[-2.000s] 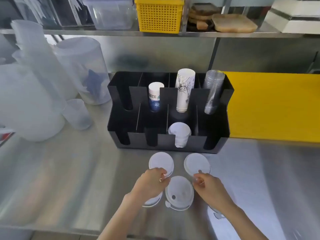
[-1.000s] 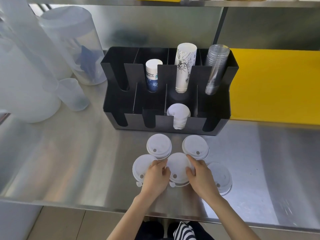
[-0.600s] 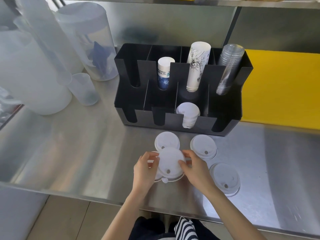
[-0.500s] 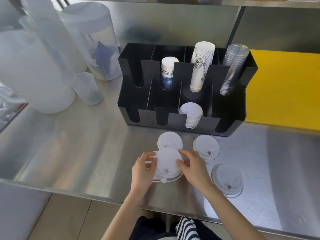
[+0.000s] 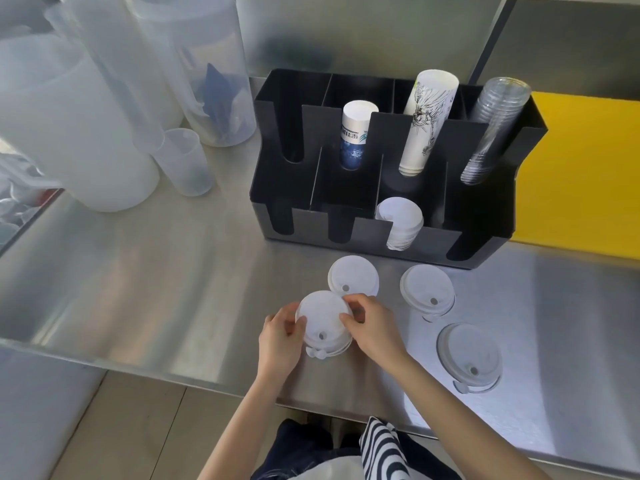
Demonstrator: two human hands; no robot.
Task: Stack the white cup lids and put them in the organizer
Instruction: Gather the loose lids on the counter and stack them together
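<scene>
Lighting: bright, diffuse, daylight-like; source not in view.
Glare: broad soft sheen across the steel counter [image 5: 145, 271], strongest at 9 o'clock and again at 4 o'clock; the back wall panel [image 5: 346, 36] carries a dull smeared reflection at 12 o'clock.
Shadows: soft and short; black organizer [image 5: 502, 216] interior reads nearly solid black, detail lost in its compartments.
Exposure: translucent plastic jugs [image 5: 69, 116] at 10 o'clock wash out toward white; loose white lids [image 5: 353, 275] hold little surface detail.
Focus: centre sharp; 10 o'clock corner soft and hazy.
Distortion: wide-angle bowing, counter edge curving from 8 to 4 o'clock, uprights leaning outward.
</scene>
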